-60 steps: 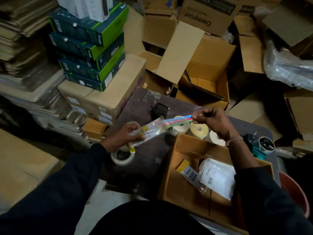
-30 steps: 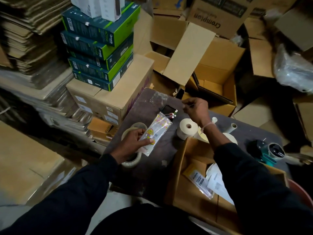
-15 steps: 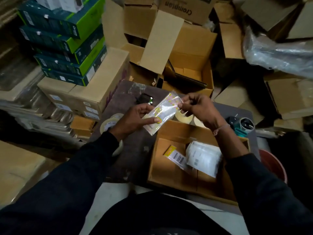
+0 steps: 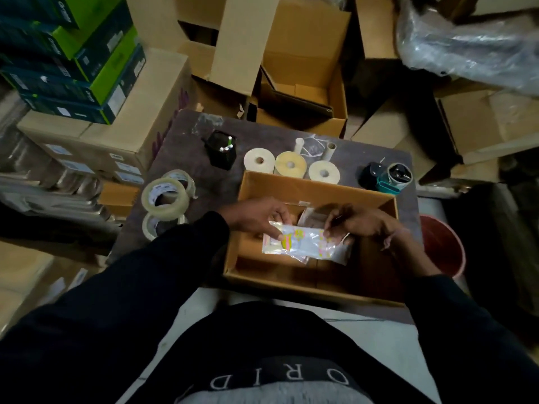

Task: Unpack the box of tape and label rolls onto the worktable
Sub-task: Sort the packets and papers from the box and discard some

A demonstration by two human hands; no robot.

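While both hands pinch the clear packet (image 4: 303,243), left hand (image 4: 256,215) on its left end, right hand (image 4: 358,221) on its right, it hangs over the open box (image 4: 315,188). Long axis runs left-right; bare surface (image 4: 180,147) lies left, nearer the left hand.

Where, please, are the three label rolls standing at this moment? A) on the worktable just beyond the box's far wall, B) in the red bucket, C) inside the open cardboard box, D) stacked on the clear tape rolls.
A: the three label rolls stand side by side on the worktable, just past the far wall of the cardboard box, apart from the clear tape rolls at the left.
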